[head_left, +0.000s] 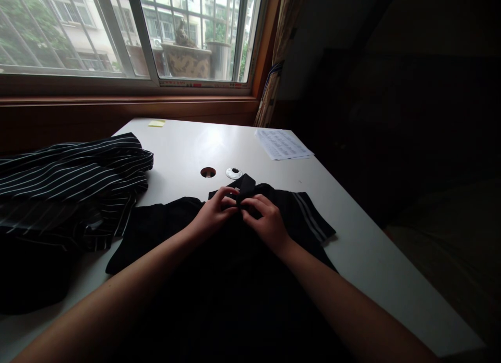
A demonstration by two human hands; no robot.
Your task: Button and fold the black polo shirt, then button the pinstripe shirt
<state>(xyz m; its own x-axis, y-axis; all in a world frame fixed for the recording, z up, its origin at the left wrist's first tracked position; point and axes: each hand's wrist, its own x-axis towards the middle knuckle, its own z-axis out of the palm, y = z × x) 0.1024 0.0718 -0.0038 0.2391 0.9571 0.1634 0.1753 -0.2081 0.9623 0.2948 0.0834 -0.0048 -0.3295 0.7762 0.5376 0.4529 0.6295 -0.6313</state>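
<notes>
A black short-sleeved shirt (168,217) lies spread on the white table, its collar (247,185) toward the window. Two grey stripes run along its right sleeve (311,217). My left hand (215,209) pinches the shirt at the left of the collar opening. From the other side, my right hand (266,217) grips the cloth just below the collar, its fingertips close to those of the left. Both hands are closed on the shirt front. Whether a button lies between the fingers is too dark and small to tell.
A heap of black cloth with white stripes (78,180) lies on the left of the white table (180,143). Printed papers (282,144) rest at the far right corner, a yellow note (156,123) at the back. A cable hole (208,172) and a round cover (234,173) sit beyond the collar.
</notes>
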